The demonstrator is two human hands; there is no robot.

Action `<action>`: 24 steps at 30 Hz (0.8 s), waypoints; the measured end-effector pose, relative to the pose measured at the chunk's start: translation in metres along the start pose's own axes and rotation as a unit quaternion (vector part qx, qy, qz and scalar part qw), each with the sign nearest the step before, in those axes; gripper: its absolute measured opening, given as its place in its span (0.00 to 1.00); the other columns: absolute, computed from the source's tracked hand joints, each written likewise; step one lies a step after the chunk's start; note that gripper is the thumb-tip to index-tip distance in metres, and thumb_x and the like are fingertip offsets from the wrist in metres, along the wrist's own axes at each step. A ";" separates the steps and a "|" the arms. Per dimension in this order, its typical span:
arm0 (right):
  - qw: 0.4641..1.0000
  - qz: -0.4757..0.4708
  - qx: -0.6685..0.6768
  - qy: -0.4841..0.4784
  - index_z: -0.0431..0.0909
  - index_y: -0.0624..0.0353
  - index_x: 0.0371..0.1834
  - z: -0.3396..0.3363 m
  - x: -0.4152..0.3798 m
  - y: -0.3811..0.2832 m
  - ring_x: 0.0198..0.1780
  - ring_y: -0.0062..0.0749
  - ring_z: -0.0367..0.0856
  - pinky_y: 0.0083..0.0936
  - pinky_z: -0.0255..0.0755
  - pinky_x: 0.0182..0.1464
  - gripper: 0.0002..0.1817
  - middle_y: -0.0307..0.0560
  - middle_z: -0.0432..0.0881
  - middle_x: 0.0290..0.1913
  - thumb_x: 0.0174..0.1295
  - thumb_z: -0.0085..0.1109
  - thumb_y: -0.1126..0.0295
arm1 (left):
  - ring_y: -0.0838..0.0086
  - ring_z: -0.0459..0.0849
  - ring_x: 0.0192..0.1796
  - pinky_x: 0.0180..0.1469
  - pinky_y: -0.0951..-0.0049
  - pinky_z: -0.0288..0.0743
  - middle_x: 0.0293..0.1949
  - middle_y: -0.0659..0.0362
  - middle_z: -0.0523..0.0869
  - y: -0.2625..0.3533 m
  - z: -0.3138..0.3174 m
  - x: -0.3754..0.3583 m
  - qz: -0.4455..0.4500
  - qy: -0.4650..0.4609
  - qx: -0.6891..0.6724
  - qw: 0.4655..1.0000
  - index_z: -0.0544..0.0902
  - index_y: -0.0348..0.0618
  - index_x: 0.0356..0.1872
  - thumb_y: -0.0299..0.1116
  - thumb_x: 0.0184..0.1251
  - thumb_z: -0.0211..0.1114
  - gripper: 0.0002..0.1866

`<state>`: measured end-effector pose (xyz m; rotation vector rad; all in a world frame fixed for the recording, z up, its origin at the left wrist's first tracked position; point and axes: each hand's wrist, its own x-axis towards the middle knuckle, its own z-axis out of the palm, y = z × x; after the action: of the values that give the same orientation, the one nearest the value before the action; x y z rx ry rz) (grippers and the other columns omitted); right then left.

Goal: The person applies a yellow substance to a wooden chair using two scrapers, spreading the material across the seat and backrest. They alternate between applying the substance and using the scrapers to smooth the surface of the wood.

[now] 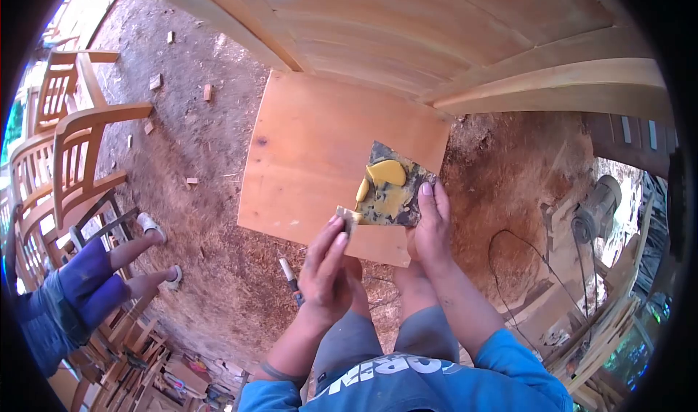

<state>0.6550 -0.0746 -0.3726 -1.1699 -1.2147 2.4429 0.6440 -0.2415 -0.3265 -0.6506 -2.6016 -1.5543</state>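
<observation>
My right hand (pixel 432 223) grips the edge of a dark, stained mixing board (pixel 413 174), thumb on top. On the board sits a thick mound of yellow putty (pixel 387 172), with thinner smears around it. My left hand (pixel 325 270) pinches a small flat putty spreader (pixel 349 220) between thumb and fingers. The spreader is at the board's lower left corner, close to a strip of putty on the edge. Under both hands lies a flat wooden panel (pixel 313 132), above my knees.
A large wooden piece (pixel 436 34) rises along the top. Wooden chairs (pixel 91 139) stand at left, near a seated person (pixel 87 281) in purple shorts. Wood scraps (pixel 208 92) dot the dirt floor. A motor-like machine (pixel 600 201), cable and lumber are at right.
</observation>
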 end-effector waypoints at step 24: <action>0.996 0.013 -0.083 -0.023 0.67 0.63 0.64 -0.007 -0.036 0.008 0.56 0.29 0.71 0.28 0.66 0.60 0.26 0.45 0.74 0.55 0.74 0.47 0.53 | 0.48 0.76 0.65 0.63 0.59 0.75 0.63 0.42 0.75 -0.002 -0.037 -0.041 -0.049 -0.006 -0.051 0.998 0.75 0.39 0.63 0.06 0.50 0.55 0.34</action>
<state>0.6857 -0.0916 -0.3604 -1.1832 -1.4482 2.4401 0.6740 -0.2874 -0.3203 -0.5481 -2.6140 -1.7251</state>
